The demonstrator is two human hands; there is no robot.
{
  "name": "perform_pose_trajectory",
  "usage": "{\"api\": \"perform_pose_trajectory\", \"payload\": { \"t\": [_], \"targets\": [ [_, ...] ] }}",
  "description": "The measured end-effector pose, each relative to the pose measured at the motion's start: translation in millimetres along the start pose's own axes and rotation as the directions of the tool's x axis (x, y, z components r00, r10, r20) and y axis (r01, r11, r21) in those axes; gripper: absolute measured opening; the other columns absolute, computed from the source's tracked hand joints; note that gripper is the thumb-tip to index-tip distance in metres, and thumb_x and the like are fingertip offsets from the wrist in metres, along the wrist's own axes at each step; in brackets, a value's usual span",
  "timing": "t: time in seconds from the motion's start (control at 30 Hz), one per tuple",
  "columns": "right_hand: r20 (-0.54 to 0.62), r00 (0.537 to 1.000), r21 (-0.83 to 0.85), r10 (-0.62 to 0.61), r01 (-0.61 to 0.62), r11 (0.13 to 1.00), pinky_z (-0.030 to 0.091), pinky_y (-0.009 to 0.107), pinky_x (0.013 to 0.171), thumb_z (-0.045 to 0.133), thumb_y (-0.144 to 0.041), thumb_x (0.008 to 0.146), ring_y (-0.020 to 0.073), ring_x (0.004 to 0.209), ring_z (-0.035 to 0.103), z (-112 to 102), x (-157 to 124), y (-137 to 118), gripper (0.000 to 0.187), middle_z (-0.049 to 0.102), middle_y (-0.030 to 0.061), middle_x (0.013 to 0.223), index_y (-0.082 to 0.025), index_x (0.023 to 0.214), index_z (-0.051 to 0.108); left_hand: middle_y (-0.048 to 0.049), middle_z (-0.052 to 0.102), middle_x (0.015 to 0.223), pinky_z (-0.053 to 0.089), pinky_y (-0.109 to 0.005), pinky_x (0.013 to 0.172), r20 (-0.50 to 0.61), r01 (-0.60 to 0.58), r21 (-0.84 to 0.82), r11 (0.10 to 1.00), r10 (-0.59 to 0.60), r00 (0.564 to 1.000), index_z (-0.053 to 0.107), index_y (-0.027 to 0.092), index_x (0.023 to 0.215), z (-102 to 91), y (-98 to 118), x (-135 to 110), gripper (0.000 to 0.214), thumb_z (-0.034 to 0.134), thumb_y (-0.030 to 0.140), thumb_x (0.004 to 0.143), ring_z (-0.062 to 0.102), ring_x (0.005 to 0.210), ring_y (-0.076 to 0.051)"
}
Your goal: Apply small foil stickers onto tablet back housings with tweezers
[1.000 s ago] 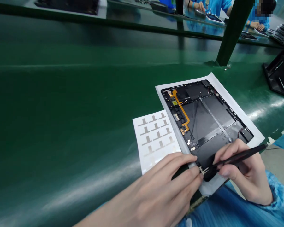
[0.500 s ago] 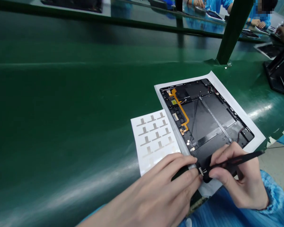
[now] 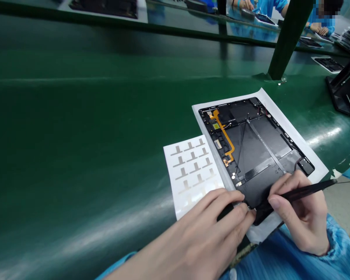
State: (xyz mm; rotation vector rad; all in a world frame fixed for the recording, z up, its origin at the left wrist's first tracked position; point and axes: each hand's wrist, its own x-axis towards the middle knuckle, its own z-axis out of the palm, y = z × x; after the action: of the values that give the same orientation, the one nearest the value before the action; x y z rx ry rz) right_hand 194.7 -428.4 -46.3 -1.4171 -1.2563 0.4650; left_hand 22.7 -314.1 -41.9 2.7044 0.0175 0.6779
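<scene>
An opened black tablet housing [image 3: 262, 144] lies on a white sheet [image 3: 316, 173], its inner parts, orange flex cable [image 3: 228, 136] and thin wires exposed. My left hand [image 3: 204, 233] has its bent fingers pressed together at the housing's near left edge, steadying it. Black tweezers [image 3: 306, 191] are pinched in my right hand [image 3: 305, 212], slanting down over the near corner. Their tips come close to my left fingertips, and I cannot make out whether anything is between them. Left of the housing is a white sheet of grey T-shaped stickers [image 3: 192, 167], partly under my left hand.
The green bench [image 3: 84, 128] has a green post [image 3: 290, 39] rising at the back. A black stand [image 3: 347, 87] is at the right edge. Another tablet part [image 3: 105, 7] lies on the shelf beyond. Co-workers in blue sleeves [image 3: 270, 6] sit across the bench.
My right hand and the tweezers have shifted slightly right, with the tweezers lying flatter. My left hand stays at the edge. At far right, a co-worker's hand has gone from view.
</scene>
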Motion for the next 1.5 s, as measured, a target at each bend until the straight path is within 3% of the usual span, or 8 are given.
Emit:
{"api": "perform_pose_trajectory", "payload": {
  "t": [0.43, 0.63, 0.73, 0.83, 0.9, 1.1, 1.33, 1.5],
  "targets": [
    [-0.047, 0.999, -0.064, -0.004, 0.001, 0.998, 0.036, 0.024, 0.048, 0.058, -0.008, 0.094, 0.0113, 0.057, 0.051, -5.0, 2.7, 4.8, 0.017, 0.055, -0.0024, 0.074, -0.023, 0.086, 0.054, -0.0086, 0.070, 0.097, 0.050, -0.037, 0.098, 0.039, 0.012, 0.062, 0.998, -0.014, 0.999, 0.071, 0.010, 0.111, 4.0, 4.0, 0.1, 0.029, 0.042, 0.010, 0.103, 0.059, 0.105, -0.025],
    [-0.161, 0.982, -0.125, -0.097, 0.077, 0.989, 0.038, 0.024, 0.046, 0.058, -0.008, 0.095, 0.0115, 0.053, 0.052, -6.2, 2.7, 13.4, 0.018, 0.056, -0.0022, 0.068, -0.022, 0.084, 0.056, -0.0053, 0.064, 0.083, 0.049, -0.034, 0.074, 0.125, -0.023, 0.081, 0.996, 0.013, 0.992, 0.071, 0.015, 0.085, -10.1, 5.7, 22.4, 0.033, 0.043, 0.013, 0.103, 0.058, 0.085, -0.022],
    [-0.194, 0.977, -0.122, -0.093, 0.070, 0.990, 0.044, 0.024, 0.050, 0.058, -0.015, 0.097, 0.0136, 0.057, 0.057, -6.6, 3.7, 15.5, 0.019, 0.058, -0.0015, 0.066, -0.022, 0.080, 0.056, -0.0058, 0.064, 0.084, 0.047, -0.031, 0.071, 0.282, -0.031, 0.064, 0.997, 0.012, 0.959, 0.072, 0.016, 0.081, -28.7, -21.6, 65.9, 0.032, 0.047, 0.019, 0.101, 0.058, 0.082, -0.020],
    [-0.174, 0.982, -0.122, -0.068, 0.047, 0.991, 0.044, 0.023, 0.050, 0.059, -0.022, 0.098, 0.0136, 0.056, 0.057, -6.3, 3.1, 17.6, 0.023, 0.058, -0.0012, 0.065, -0.021, 0.076, 0.056, -0.0100, 0.065, 0.116, 0.042, -0.043, 0.102, 0.317, 0.320, 0.312, 0.895, -0.415, 0.853, 0.071, 0.016, 0.115, -45.2, -71.9, 114.8, 0.026, 0.060, 0.026, 0.093, 0.056, 0.115, -0.032],
    [-0.185, 0.983, -0.126, -0.017, -0.006, 0.992, 0.039, 0.023, 0.046, 0.059, -0.026, 0.099, 0.0126, 0.053, 0.052, -5.4, 2.1, 19.7, 0.026, 0.055, -0.0016, 0.064, -0.020, 0.074, 0.055, -0.0139, 0.061, 0.127, 0.038, -0.053, 0.106, 0.253, 0.444, 0.367, 0.817, -0.547, 0.798, 0.056, 0.015, 0.138, -51.4, -108.8, 136.5, 0.046, 0.058, 0.026, 0.094, 0.049, 0.128, -0.040],
    [-0.146, 0.988, -0.097, 0.050, -0.065, 0.993, 0.033, 0.024, 0.045, 0.057, -0.030, 0.101, 0.0118, 0.050, 0.046, 0.3, -2.6, 24.4, 0.031, 0.049, -0.0028, 0.060, -0.020, 0.072, 0.054, -0.0064, 0.068, 0.105, 0.054, -0.039, 0.086, 0.371, 0.577, 0.341, 0.742, -0.670, 0.643, 0.065, 0.013, 0.110, -50.6, -172.9, 136.8, 0.028, 0.062, 0.039, 0.099, 0.066, 0.095, -0.022],
    [-0.232, 0.963, 0.017, 0.139, -0.139, 0.990, 0.026, 0.028, 0.050, 0.053, -0.037, 0.103, 0.0126, 0.050, 0.039, 13.4, -5.2, 29.9, 0.036, 0.041, -0.0039, 0.060, -0.021, 0.071, 0.049, -0.0050, 0.067, 0.102, 0.058, -0.037, 0.081, 0.388, 0.566, 0.297, 0.769, -0.639, 0.664, 0.065, 0.013, 0.105, -43.7, -175.8, 128.4, 0.025, 0.061, 0.037, 0.101, 0.067, 0.089, -0.019],
    [-0.174, 0.984, 0.147, 0.046, -0.020, 0.989, 0.031, 0.027, 0.050, 0.045, -0.037, 0.107, 0.0130, 0.051, 0.043, 0.3, -7.1, 25.5, 0.043, 0.045, -0.0022, 0.058, -0.021, 0.067, 0.049, -0.0073, 0.066, 0.109, 0.058, -0.040, 0.085, 0.345, 0.566, 0.300, 0.767, -0.641, 0.686, 0.063, 0.013, 0.116, -36.2, -171.8, 130.9, 0.028, 0.061, 0.037, 0.101, 0.067, 0.095, -0.021]
  ]
}}
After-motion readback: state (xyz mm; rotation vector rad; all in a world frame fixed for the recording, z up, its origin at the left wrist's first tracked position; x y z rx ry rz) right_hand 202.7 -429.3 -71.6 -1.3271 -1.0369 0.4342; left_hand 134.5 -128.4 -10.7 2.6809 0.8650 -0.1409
